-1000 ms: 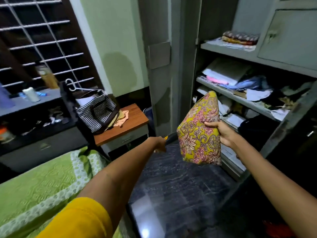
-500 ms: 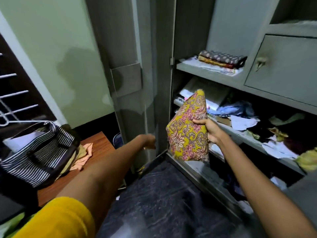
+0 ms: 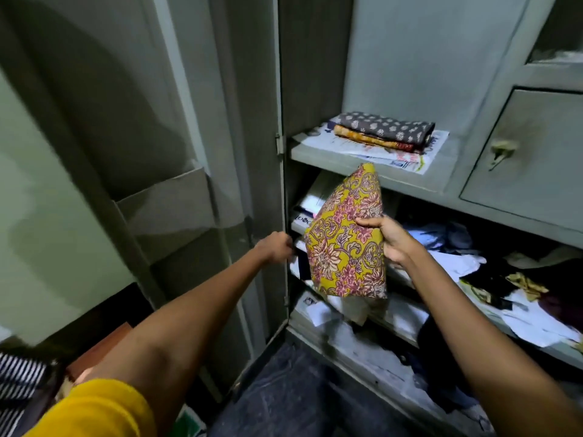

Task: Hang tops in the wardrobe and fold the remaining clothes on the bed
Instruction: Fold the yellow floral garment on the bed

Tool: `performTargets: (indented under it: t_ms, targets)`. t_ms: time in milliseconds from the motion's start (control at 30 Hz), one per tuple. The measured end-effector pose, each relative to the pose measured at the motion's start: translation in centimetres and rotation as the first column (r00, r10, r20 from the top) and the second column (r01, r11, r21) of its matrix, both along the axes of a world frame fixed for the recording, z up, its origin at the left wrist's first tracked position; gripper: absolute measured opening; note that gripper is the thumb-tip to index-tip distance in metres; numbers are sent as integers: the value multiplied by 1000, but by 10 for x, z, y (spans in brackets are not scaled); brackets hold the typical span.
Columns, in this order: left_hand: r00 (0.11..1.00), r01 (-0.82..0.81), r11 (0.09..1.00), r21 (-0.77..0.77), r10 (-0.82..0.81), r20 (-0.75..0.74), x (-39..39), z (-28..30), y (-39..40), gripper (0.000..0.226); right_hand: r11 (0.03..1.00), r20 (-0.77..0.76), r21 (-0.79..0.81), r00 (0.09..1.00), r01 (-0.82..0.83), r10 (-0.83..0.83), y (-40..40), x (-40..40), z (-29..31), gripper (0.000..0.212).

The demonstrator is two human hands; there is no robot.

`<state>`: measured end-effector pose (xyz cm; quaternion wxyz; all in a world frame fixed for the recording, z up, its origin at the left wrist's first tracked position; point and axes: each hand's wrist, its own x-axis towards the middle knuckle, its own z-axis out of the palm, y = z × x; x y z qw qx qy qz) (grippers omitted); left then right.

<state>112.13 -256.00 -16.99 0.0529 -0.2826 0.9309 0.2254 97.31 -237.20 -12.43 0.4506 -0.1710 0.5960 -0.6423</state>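
A folded yellow cloth with a pink floral print [image 3: 345,244] hangs upright in front of the open grey metal wardrobe [image 3: 410,74]. My right hand [image 3: 389,239] grips the cloth's right edge, thumb on the front. My left hand [image 3: 276,247] is stretched out beside the cloth at the hinge edge of the wardrobe door [image 3: 176,152]. Its fingers are curled, and nothing shows in them. The upper shelf [image 3: 318,156] carries two folded printed cloths [image 3: 383,132] on newspaper.
The middle shelves hold loose, jumbled clothes and papers [image 3: 473,266]. A closed locker door with a handle [image 3: 523,159] sits at upper right. A striped bag [image 3: 19,383] and a wooden side table [image 3: 94,351] stand at lower left. Dark tiled floor [image 3: 290,392] lies below.
I have moved closer to the wardrobe, so the bed and window have left the view. Both hands and the floral cloth now sit at the shelves' left side.
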Motion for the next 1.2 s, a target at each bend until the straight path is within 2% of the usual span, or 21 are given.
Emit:
performTargets:
  t_ms: [67,133,200,333,433,500,600,667,700,767,833,900,967,1033,1133,1200]
  targets:
    - [969,-51,969,242,106,-222,-27,19,-25,17,998,7,-40,999,44,-43,-20,-18,13,14]
    - [912,-32,903,429,202,-357,-54,42,-43,24,993,20,-80,996,87,-85,-36,-35,25,14]
    - [877,17,815,579,266,-400,-82,63,-58,29,980,51,-141,990,140,-134,-50,-53,38,15]
    - [858,102,627,772,338,-388,-129,90,-74,28,921,122,-306,970,240,-212,-75,-89,60,25]
    - [844,228,341,912,397,-359,-170,96,-93,48,866,151,-387,949,315,-278,-98,-124,75,18]
    - [800,331,112,937,493,-341,-196,100,-104,64,825,161,-433,932,364,-326,-115,-150,84,18]
    - [715,534,-200,821,625,-312,-233,99,-111,79,748,221,-501,900,435,-375,-136,-184,98,22]
    - [695,615,-293,732,640,-328,-258,103,-109,90,685,268,-556,882,471,-389,-149,-208,107,24]
    - [690,638,-298,710,630,-357,-273,108,-107,91,660,277,-580,877,478,-391,-157,-220,111,24]
    - [650,673,-190,715,614,-448,-293,123,-98,86,637,280,-603,875,481,-396,-170,-236,118,24]
    - [603,629,0,777,631,-488,-317,130,-92,85,633,272,-610,876,477,-399,-179,-247,122,27]
    - [542,524,208,826,667,-511,-343,132,-98,71,579,282,-662,874,476,-396,-177,-260,127,46]
    - [511,478,346,807,638,-576,-362,140,-112,60,500,302,-727,873,472,-384,-166,-276,129,70]
    - [522,435,470,768,563,-641,-382,151,-129,55,404,335,-785,870,470,-361,-157,-292,130,81]
    - [594,411,554,724,440,-673,-397,171,-142,48,252,431,-801,816,543,-386,-146,-316,128,63]
    - [653,410,572,710,359,-666,-404,182,-152,47,205,481,-777,771,595,-417,-135,-334,125,63]
